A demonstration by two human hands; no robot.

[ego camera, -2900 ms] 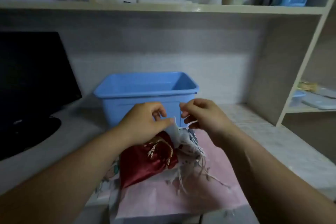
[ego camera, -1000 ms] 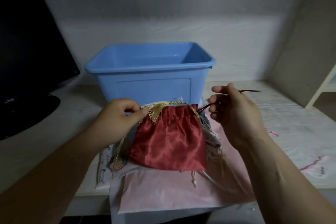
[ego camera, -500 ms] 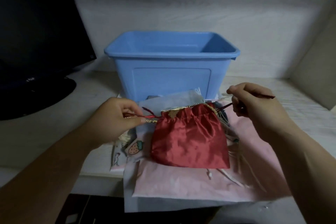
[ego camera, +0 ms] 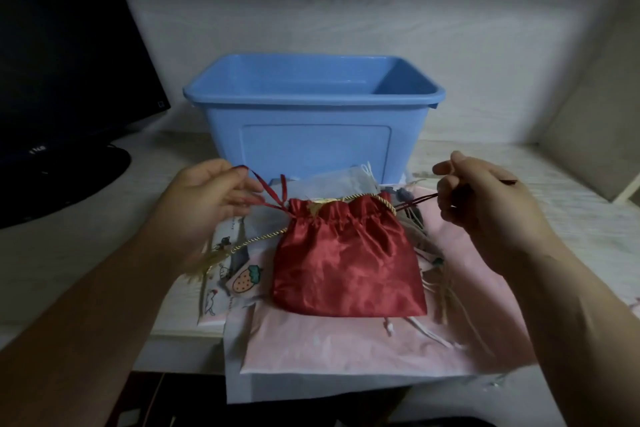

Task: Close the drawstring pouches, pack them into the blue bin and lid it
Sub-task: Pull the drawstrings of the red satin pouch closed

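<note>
Since the earlier frame the hands have drawn wider apart and the pouch's (ego camera: 348, 263) mouth has puckered tighter. The pouch is glossy red satin, roughly square, creased in soft folds and gathered into fine pleats along its top hem. It lies flat on a pile of other pouches (ego camera: 346, 347), pale pink, white and printed, at the desk's (ego camera: 69, 253) near edge, just in front of the bin (ego camera: 311, 135). Its mouth points away towards the bin and its straight bottom edge faces the person. The thin red cord (ego camera: 414, 202) runs left to right through the hem. The right hand (ego camera: 485, 208) pinches its dark end in curled fingers. The left hand (ego camera: 207, 199) has loosely bent fingers with the cord's looped end at their tips; a firm pinch cannot be told. A twisted gold rope (ego camera: 263, 236) trails left from the hem. The bin is smooth blue plastic, rectangular, rimmed and open. A black monitor (ego camera: 62, 62) stands at left.
</note>
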